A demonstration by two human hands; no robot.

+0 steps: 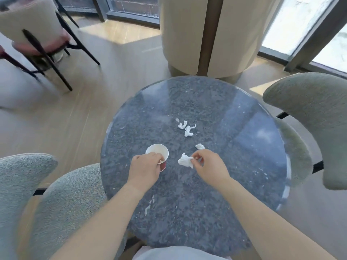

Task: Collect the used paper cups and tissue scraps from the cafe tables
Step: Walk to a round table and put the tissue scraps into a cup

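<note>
- Lower centre of the frame: the left hand (pixel 145 169) curls round a paper cup (pixel 156 150), mouth up, over the round stone surface (pixel 225 184). The right hand (pixel 208 166) pinches a crumpled tissue wad (pixel 185 160) just beside it.
- The wad likely belongs in the cup next, so holding the cup steady should help.
- One small scrap (pixel 200 146) lies near the right hand and a cluster of scraps (pixel 185 128) sits higher, at centre. Neither is collected yet.

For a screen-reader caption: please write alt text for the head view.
A person's left hand holds a paper cup at its rim while the right hand pinches a tissue scrap, over a round dark table. More scraps lie farther out on the table, and grey-green chairs stand beside it.
</note>
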